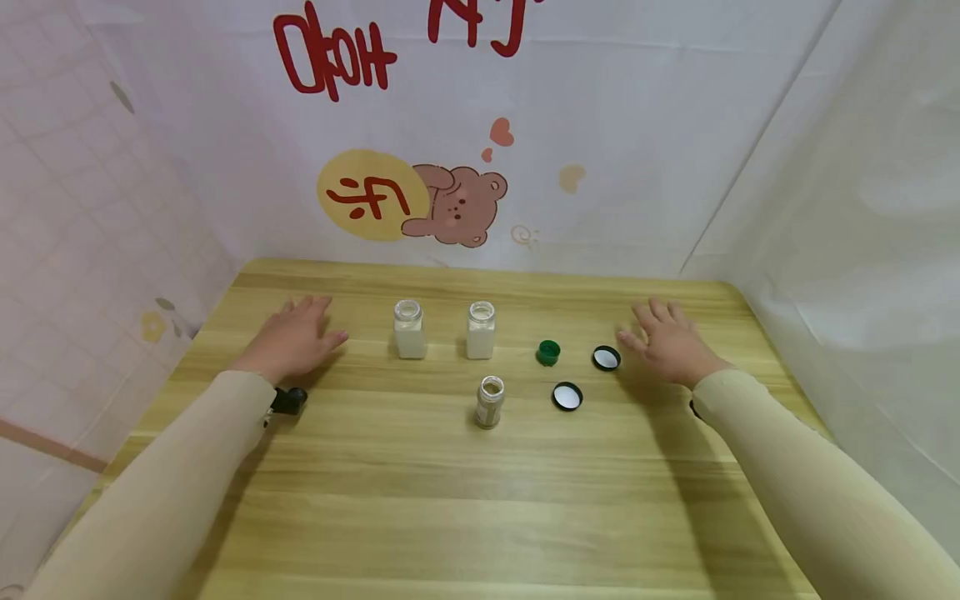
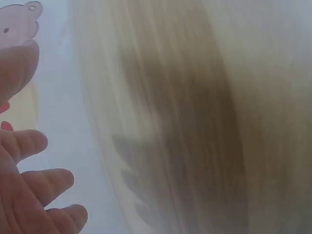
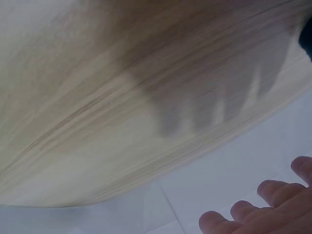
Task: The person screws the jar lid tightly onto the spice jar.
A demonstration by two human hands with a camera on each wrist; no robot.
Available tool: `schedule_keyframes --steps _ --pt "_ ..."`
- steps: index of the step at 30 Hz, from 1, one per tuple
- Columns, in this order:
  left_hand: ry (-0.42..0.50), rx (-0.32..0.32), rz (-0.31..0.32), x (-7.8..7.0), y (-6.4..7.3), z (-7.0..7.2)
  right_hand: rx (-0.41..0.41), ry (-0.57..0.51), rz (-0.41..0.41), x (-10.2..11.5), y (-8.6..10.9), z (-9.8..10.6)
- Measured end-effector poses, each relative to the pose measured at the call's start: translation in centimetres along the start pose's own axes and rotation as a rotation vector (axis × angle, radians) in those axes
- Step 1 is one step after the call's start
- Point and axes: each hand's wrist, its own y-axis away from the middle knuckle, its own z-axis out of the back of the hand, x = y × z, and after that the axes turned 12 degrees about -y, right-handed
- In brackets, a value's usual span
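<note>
Two square clear jars stand uncapped toward the back of the table, the left jar (image 1: 410,335) and the middle jar (image 1: 481,337), both with white contents. In front of them is a smaller round jar (image 1: 489,407), also without a lid. To the right lie a green cap (image 1: 548,352) and two black lids with white insides, one nearer (image 1: 567,397) and one farther (image 1: 606,358). My left hand (image 1: 296,335) is over the table left of the jars, fingers spread, holding nothing. On the other side my right hand (image 1: 667,340) hovers beside the farther black lid, fingers loose.
The wood-grain table (image 1: 450,517) ends at a white wall cloth (image 1: 637,125) behind, with red writing and a cartoon bear (image 1: 461,204). More cloth hangs along both sides. A dark wrist strap (image 1: 288,401) shows at the left sleeve.
</note>
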Motion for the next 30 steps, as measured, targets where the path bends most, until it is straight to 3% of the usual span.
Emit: schedule_keyframes --steps 6,16,25,30 --pt "0.087 -0.046 -0.011 -0.4 0.8 0.8 0.024 0.032 0.074 0.7 0.4 -0.2" --pt "0.197 -0.237 -0.045 -2.6 2.4 1.4 0.036 0.031 0.12 1.0 0.7 -0.3" --pt "0.211 -0.222 -0.123 -5.4 4.2 1.3 0.048 0.025 0.157 1.8 1.1 -0.5" --pt "0.185 -0.231 -0.191 -7.1 4.8 0.8 0.081 -0.008 0.133 2.6 1.6 -0.4"
